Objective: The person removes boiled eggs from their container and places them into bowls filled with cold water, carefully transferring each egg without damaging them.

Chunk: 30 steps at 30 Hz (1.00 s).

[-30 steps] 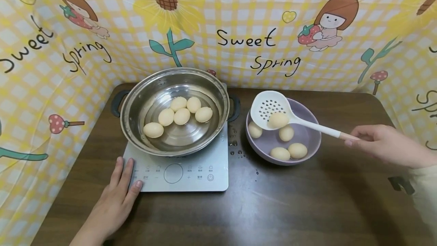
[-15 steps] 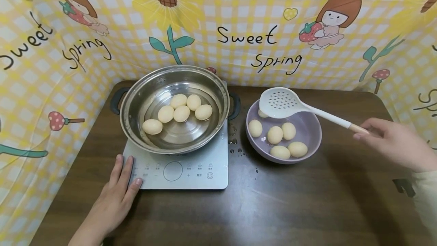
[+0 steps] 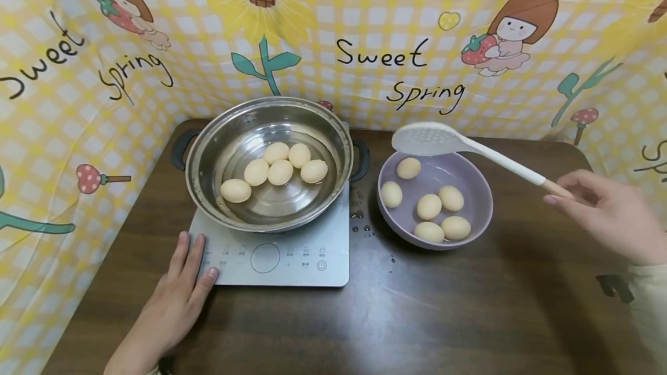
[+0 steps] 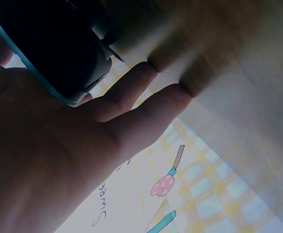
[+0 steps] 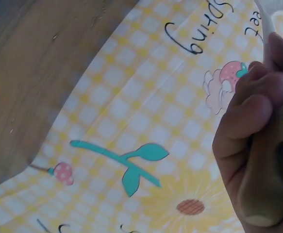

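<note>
My right hand [image 3: 615,213] grips the wooden handle end of a white slotted spoon [image 3: 500,158]. In the right wrist view, the fingers curl round that wooden handle [image 5: 267,189]. The spoon's perforated head, tilted and bearing no egg, hangs over the back rim of a purple bowl [image 3: 383,216]. Several eggs [image 3: 429,206] lie in water in the bowl. My left hand [image 3: 169,311] rests with extended fingers at the left edge of a white induction cooker [image 3: 307,274]. On the cooker stands a steel pot [image 3: 234,221] with several eggs [image 3: 280,172] in shallow water.
Dark handles [image 3: 359,161] stick out from both sides of the pot. Water drops [image 3: 356,214] dot the dark wooden table [image 3: 396,317] between cooker and bowl. A yellow checked cloth [image 3: 365,4] hangs behind and beside the table.
An egg on the spoon a second ago has gone into the bowl. The spoon head has lifted toward the back and tipped, now without an egg. The left hand has stayed in place.
</note>
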Tool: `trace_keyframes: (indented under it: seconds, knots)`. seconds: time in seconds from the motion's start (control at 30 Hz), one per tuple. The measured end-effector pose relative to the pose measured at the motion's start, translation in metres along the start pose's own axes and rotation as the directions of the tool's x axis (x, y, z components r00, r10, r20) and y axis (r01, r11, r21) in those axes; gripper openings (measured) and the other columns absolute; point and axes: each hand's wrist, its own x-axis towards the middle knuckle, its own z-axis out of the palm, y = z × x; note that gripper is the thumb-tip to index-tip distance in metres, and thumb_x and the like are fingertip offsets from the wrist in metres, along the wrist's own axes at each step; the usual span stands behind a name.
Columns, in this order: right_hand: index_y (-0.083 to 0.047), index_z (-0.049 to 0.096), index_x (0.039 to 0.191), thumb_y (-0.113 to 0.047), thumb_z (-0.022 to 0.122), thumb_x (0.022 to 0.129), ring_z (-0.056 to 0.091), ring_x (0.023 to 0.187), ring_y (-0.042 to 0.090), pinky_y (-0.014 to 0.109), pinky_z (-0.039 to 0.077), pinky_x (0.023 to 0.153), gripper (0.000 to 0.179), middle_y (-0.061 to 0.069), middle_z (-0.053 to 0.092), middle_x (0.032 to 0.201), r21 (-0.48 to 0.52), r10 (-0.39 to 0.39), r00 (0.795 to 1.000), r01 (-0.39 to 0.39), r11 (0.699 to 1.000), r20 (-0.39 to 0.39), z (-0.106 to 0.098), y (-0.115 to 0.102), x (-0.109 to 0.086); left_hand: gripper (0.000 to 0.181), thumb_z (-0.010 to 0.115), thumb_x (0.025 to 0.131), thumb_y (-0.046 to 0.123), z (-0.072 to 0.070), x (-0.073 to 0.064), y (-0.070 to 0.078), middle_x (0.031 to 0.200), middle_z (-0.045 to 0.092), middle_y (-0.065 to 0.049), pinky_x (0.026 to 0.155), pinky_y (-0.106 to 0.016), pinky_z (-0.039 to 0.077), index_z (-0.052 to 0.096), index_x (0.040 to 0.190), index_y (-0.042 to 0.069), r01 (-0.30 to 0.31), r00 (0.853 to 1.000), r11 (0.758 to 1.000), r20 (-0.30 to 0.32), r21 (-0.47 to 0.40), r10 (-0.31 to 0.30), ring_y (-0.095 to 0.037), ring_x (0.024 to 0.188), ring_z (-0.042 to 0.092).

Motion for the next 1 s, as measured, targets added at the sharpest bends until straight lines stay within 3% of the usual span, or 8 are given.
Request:
trace_keyframes:
  seconds: [0.2, 0.33, 0.4, 0.53, 0.67, 0.7, 0.83, 1.0]
  knots:
    - [-0.021, 0.070, 0.103, -0.024, 0.074, 0.096, 0.045, 0.056, 0.015, 0.028, 0.034, 0.048, 0.009, -0.006, 0.064, 0.070, 0.069, -0.047, 0.999, 0.046, 0.997, 0.017, 0.006, -0.027, 0.008, 0.072, 0.032, 0.110, 0.045, -0.002, 0.000, 0.000, 0.164, -0.025, -0.013, 0.100, -0.079, 0.018, -0.006, 0.162, 0.012, -0.014, 1.000, 1.000, -0.003, -0.021, 0.014, -0.058, 0.144, 0.005]
    - [-0.024, 0.072, 0.100, -0.021, 0.080, 0.090, 0.046, 0.058, 0.010, 0.024, 0.034, 0.051, 0.014, -0.008, 0.064, 0.072, 0.039, -0.172, 0.983, 0.175, 0.984, -0.061, 0.013, -0.058, 0.021, 0.073, 0.032, 0.110, 0.046, -0.001, -0.001, 0.001, 0.164, -0.025, -0.012, 0.101, -0.079, 0.017, -0.007, 0.162, 0.013, -0.019, 1.000, 0.999, -0.005, -0.041, 0.019, -0.056, 0.146, 0.002]
    - [-0.024, 0.072, 0.098, -0.016, 0.083, 0.086, 0.046, 0.058, 0.007, 0.021, 0.035, 0.054, 0.018, -0.010, 0.063, 0.072, 0.006, -0.286, 0.953, 0.288, 0.958, -0.103, 0.019, -0.075, 0.030, 0.073, 0.032, 0.110, 0.047, -0.001, -0.001, 0.001, 0.164, -0.025, -0.011, 0.101, -0.079, 0.016, -0.007, 0.162, 0.014, -0.022, 1.000, 0.998, -0.007, -0.052, 0.022, -0.055, 0.146, 0.001]
    - [-0.021, 0.071, 0.096, -0.011, 0.084, 0.082, 0.048, 0.059, 0.006, 0.023, 0.038, 0.057, 0.022, -0.013, 0.059, 0.071, -0.079, -0.492, 0.862, 0.486, 0.871, -0.122, 0.029, -0.105, 0.050, 0.072, 0.033, 0.110, 0.045, 0.001, -0.002, 0.000, 0.164, -0.023, -0.013, 0.101, -0.079, 0.017, -0.005, 0.162, 0.012, -0.032, 0.999, 0.998, -0.015, -0.048, 0.032, -0.057, 0.145, 0.004]
    - [-0.018, 0.068, 0.094, -0.014, 0.084, 0.079, 0.050, 0.057, 0.010, 0.033, 0.040, 0.053, 0.022, -0.009, 0.061, 0.072, -0.153, -0.619, 0.775, 0.602, 0.784, -0.123, 0.038, -0.122, 0.066, 0.072, 0.035, 0.110, 0.044, 0.003, -0.002, 0.000, 0.165, -0.021, -0.015, 0.101, -0.079, 0.019, -0.003, 0.162, 0.011, -0.037, 0.999, 0.998, -0.021, -0.042, 0.036, -0.059, 0.144, 0.007]
    - [-0.017, 0.068, 0.093, -0.016, 0.084, 0.079, 0.051, 0.057, 0.011, 0.035, 0.040, 0.052, 0.022, -0.008, 0.062, 0.072, -0.167, -0.636, 0.762, 0.615, 0.770, -0.125, 0.039, -0.125, 0.069, 0.073, 0.035, 0.110, 0.044, 0.004, -0.002, 0.000, 0.165, -0.020, -0.015, 0.101, -0.079, 0.019, -0.002, 0.162, 0.011, -0.036, 0.999, 0.999, -0.023, -0.041, 0.035, -0.059, 0.144, 0.008]
    - [-0.018, 0.067, 0.091, -0.018, 0.082, 0.080, 0.053, 0.055, 0.013, 0.037, 0.041, 0.049, 0.019, -0.007, 0.064, 0.073, -0.207, -0.670, 0.732, 0.642, 0.738, -0.121, 0.043, -0.131, 0.079, 0.073, 0.036, 0.110, 0.045, 0.003, -0.004, 0.001, 0.165, -0.019, -0.015, 0.100, -0.079, 0.020, -0.002, 0.163, 0.012, -0.028, 0.999, 0.999, -0.031, -0.037, 0.027, -0.060, 0.143, 0.010]
    - [-0.020, 0.068, 0.092, -0.019, 0.083, 0.080, 0.054, 0.054, 0.014, 0.040, 0.042, 0.047, 0.019, -0.007, 0.065, 0.074, -0.239, -0.671, 0.737, 0.638, 0.731, -0.085, 0.042, -0.138, 0.085, 0.073, 0.037, 0.110, 0.045, -0.002, -0.008, 0.001, 0.166, -0.019, -0.016, 0.100, -0.079, 0.021, -0.001, 0.163, 0.011, -0.030, 0.999, 0.999, -0.037, -0.031, 0.029, -0.062, 0.141, 0.013]
